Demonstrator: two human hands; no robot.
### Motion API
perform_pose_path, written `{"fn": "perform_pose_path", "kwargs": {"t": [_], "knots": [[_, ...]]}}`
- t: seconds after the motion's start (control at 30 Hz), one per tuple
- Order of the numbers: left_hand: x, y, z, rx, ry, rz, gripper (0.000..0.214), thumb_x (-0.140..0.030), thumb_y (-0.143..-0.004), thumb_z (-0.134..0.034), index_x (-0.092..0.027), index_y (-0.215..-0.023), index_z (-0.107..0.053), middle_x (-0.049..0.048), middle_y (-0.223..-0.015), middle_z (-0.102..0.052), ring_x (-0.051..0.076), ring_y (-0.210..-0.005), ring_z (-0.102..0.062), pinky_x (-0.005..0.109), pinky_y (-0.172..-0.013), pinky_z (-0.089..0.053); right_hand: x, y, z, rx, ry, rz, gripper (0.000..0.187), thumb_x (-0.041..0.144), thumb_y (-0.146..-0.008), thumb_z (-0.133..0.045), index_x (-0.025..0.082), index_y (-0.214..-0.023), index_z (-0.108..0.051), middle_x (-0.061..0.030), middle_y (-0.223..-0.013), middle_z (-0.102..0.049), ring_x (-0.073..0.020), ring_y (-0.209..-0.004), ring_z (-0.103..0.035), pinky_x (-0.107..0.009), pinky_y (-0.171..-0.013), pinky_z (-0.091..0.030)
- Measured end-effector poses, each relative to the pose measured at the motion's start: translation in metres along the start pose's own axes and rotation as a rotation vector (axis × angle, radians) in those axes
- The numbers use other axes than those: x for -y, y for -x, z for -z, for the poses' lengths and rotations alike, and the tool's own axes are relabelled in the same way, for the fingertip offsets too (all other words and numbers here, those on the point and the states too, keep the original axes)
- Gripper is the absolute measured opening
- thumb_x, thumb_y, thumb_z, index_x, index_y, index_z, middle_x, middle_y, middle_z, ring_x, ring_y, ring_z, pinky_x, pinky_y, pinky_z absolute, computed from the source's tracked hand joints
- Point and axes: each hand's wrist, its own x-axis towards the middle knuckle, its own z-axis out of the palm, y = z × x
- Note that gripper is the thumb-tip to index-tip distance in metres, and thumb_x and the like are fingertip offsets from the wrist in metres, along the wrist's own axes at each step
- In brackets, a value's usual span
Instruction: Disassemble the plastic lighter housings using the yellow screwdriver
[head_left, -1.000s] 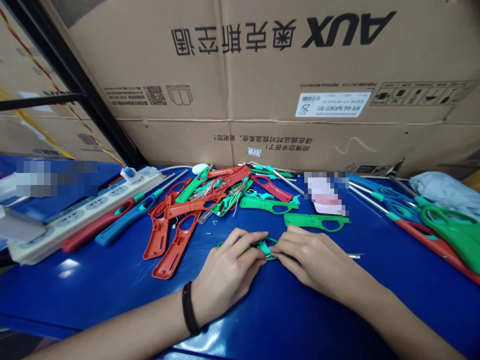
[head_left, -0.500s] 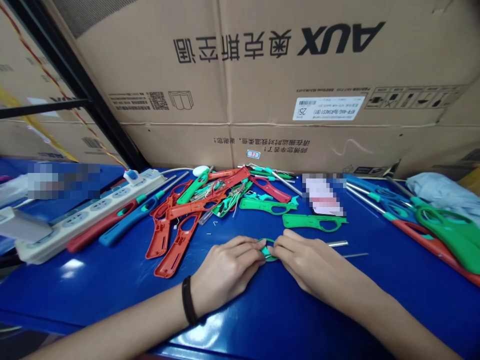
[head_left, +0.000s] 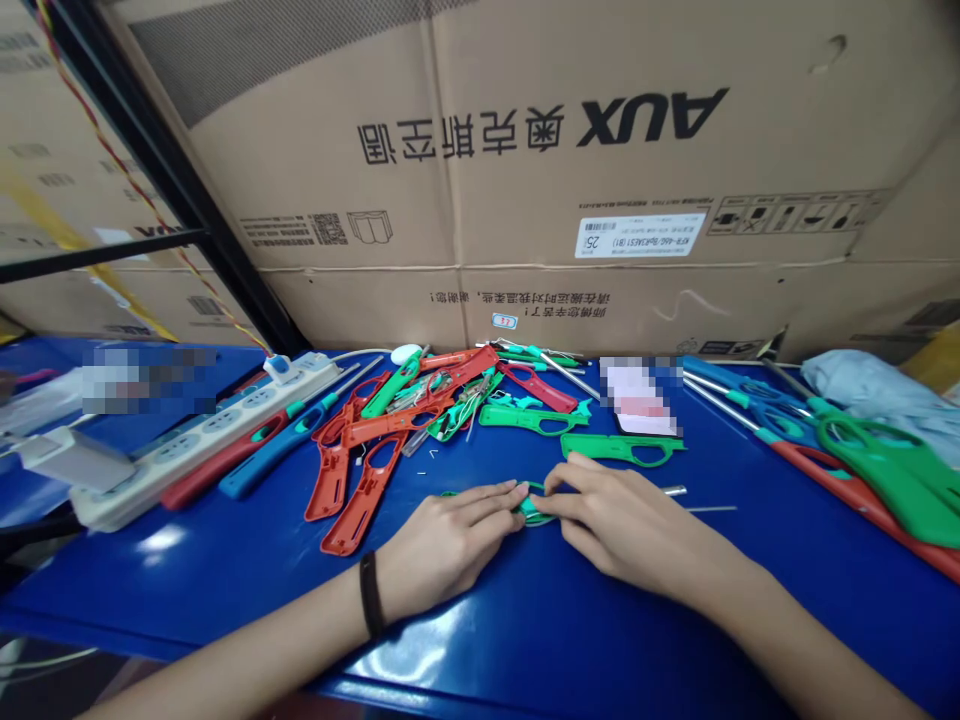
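A green long-reach lighter casing [head_left: 533,518] lies low over the blue table between my hands, its loop and a lighter teal part showing. My left hand [head_left: 454,540] is closed over the handle end, fingers pressed together. With bent fingers, my right hand [head_left: 626,520] grips the casing by its loop, a fingertip on the teal part. The thumbs and the underside are hidden. From behind my right hand sticks out a silver tube [head_left: 676,491], with a thin metal rod [head_left: 712,509] lying nearby.
Ahead lies a pile of red casing halves [head_left: 364,495], green casing halves [head_left: 619,449] and small parts. Assembled lighters lie right [head_left: 840,470] and left [head_left: 281,445], beside a white power strip [head_left: 206,440]. A phone [head_left: 645,400] rests behind; a large cardboard box [head_left: 480,220] stands at the back.
The view has tilted and shifted slightly. My right hand's fingers have lifted and bent more around the loop, uncovering a bit more of it. My left hand lies flatter on the casing.
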Motion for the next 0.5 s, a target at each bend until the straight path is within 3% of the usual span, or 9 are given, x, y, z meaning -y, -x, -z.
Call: {"fn": "perform_pose_path", "kwargs": {"t": [0.1,0.27,0.5], "knots": [[0.001,0.001,-0.003,-0.04,0.034,0.022,0.021,-0.014,-0.093,-0.041,-0.018,-0.108,-0.056,0.0066,-0.124,-0.061,0.016,-0.119,-0.053,0.029,-0.1,-0.045,-0.008,0.005,0.006,-0.068,-0.093,-0.034,0.028,0.014,-0.084,-0.055,0.025,-0.108,-0.065,-0.0035,-0.103,-0.063,-0.0194,-0.093,-0.06,-0.033,-0.078,-0.05],[0.0,0.0,-0.003,-0.089,0.073,0.043,0.02,-0.013,-0.092,-0.043,-0.017,-0.106,-0.056,0.007,-0.118,-0.063,0.015,-0.114,-0.057,0.028,-0.098,-0.047,-0.012,0.004,0.007,-0.068,-0.152,-0.073,0.017,0.023,-0.081,-0.065,0.023,-0.098,-0.069,-0.0023,-0.095,-0.066,-0.0189,-0.089,-0.06,-0.031,-0.076,-0.049],[0.001,0.0,-0.005,-0.09,0.012,0.032,0.018,-0.017,-0.094,-0.043,-0.02,-0.102,-0.06,0.0049,-0.122,-0.062,0.016,-0.114,-0.057,0.028,-0.096,-0.049,-0.005,0.001,-0.002,-0.056,-0.155,-0.024,0.013,0.015,-0.083,-0.06,0.021,-0.088,-0.071,-0.0028,-0.095,-0.067,-0.0173,-0.09,-0.061,-0.031,-0.085,-0.046]]}}
